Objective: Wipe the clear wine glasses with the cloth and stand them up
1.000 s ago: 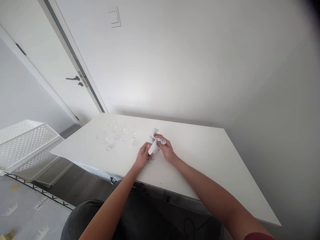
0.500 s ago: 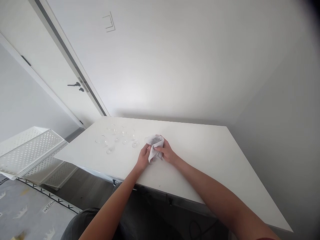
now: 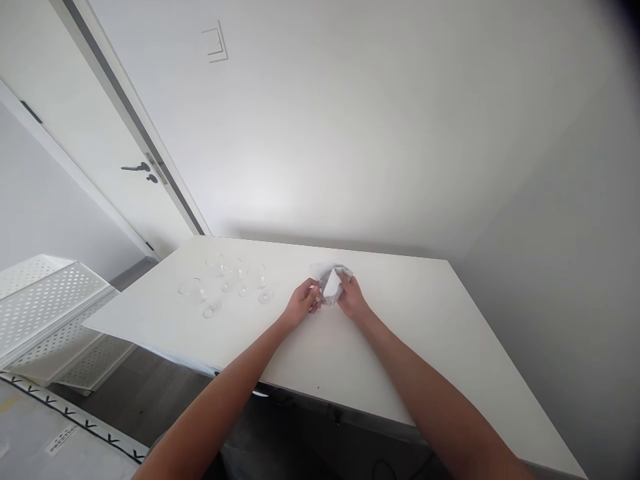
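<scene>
Over the middle of the white table (image 3: 300, 353), my right hand (image 3: 355, 301) is closed on a crumpled white cloth (image 3: 332, 285). My left hand (image 3: 301, 300) is closed at the cloth's left side, its fingers curled around what looks like the clear foot or stem of a wine glass (image 3: 317, 298). The cloth hides the rest of that glass. To the left, several clear stemmed wine glasses (image 3: 256, 275) stand grouped on the tabletop, apart from both hands.
White perforated metal shelves (image 3: 45, 300) stand left of the table. Behind them is a door with a dark handle (image 3: 136, 167). A pale wall (image 3: 350, 133) rises along the table's back edge. A patterned grey mat (image 3: 60, 440) lies at lower left.
Both hands and the cloth have moved a little right and away from me. The cloth is now bunched differently, and my left hand has turned at its side. The view has shifted slightly.
</scene>
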`<state>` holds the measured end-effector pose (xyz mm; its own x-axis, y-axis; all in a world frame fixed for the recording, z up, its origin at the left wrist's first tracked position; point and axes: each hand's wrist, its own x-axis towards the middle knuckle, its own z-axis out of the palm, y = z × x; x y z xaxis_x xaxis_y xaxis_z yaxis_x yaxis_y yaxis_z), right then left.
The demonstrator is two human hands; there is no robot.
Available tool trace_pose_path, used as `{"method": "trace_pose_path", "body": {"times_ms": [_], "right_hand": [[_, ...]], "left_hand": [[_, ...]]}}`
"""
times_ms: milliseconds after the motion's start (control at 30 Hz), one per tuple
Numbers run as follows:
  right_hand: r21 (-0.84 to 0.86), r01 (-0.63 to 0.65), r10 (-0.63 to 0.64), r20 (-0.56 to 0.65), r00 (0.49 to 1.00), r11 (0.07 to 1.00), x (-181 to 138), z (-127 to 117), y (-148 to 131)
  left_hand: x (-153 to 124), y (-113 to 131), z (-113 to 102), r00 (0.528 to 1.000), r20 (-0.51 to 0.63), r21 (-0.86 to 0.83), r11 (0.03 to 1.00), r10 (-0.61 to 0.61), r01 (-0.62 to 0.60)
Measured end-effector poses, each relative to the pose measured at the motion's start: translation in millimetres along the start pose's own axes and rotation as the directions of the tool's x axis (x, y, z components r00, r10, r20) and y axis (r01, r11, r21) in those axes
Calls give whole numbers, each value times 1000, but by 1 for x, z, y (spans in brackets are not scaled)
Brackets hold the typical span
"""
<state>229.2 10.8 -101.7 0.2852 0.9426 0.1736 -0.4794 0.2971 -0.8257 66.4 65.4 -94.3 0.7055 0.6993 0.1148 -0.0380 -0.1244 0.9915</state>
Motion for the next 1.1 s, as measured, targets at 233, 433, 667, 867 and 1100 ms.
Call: {"method": "trace_pose_path", "body": {"times_ms": [233, 433, 667, 867, 1100], "right_hand": [[-151, 103, -110, -37, 993, 983, 1, -11, 2], [-260, 50, -81, -111, 990, 964, 8, -15, 15], [-262, 15, -39, -87, 995, 965, 6, -18, 13], [-291, 18, -44, -83, 996, 957, 6, -17, 11], [-309, 151, -156, 6, 988, 939, 1, -15, -1]], "left_hand": [[43, -12, 1, 997, 28, -79, 995, 67, -65], [47, -15, -6, 992, -94, -139, 986, 83, -95], [49, -18, -7, 995, -76, -134, 989, 58, -68], [51, -19, -7, 997, -64, -146, 988, 38, -47], [45, -25, -11, 988, 129, -149, 983, -83, 102]]}}
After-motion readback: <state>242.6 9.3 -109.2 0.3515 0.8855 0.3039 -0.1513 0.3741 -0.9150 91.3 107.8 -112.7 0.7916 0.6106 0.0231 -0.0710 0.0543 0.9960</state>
